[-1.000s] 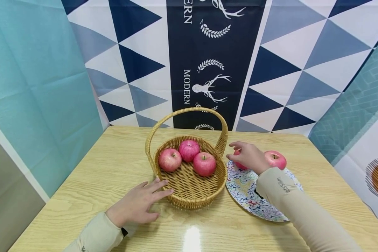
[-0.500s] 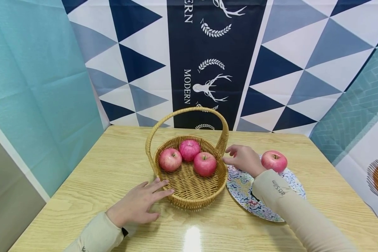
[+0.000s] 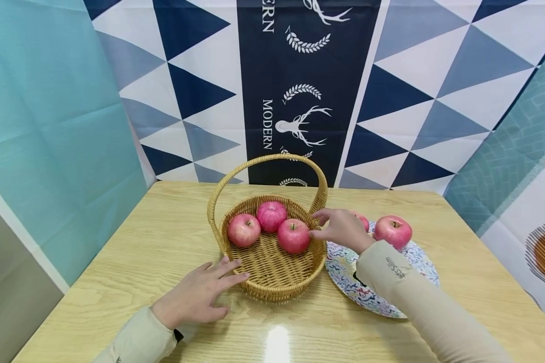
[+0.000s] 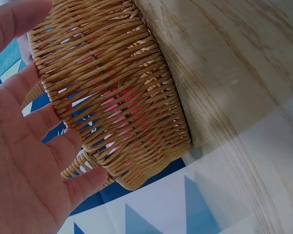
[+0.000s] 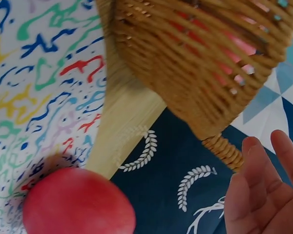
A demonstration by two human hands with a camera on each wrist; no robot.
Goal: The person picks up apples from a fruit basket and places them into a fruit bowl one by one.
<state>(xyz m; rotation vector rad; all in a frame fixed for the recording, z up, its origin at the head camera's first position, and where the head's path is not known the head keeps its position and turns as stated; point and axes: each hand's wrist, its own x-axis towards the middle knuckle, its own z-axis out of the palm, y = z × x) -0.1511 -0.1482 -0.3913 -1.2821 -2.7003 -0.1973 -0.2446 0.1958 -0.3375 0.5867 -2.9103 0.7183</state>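
A wicker basket with a tall arched handle holds three red apples: a left one, a back one and a right one. My left hand has its fingers spread against the near left side of the basket, and the left wrist view shows the fingertips touching the weave. My right hand reaches over the basket's right rim, below the handle's base. Its fingertips are close to the right apple; contact cannot be made out. In the right wrist view its fingers hold nothing.
To the right of the basket lies a round patterned placemat. One apple sits at its far edge, with another apple partly hidden behind my right hand. The wooden table ends at a patterned cloth backdrop.
My right hand has moved left, from over an apple on the placemat to the basket's right rim. That apple now shows partly behind the hand. The left hand has stayed put.
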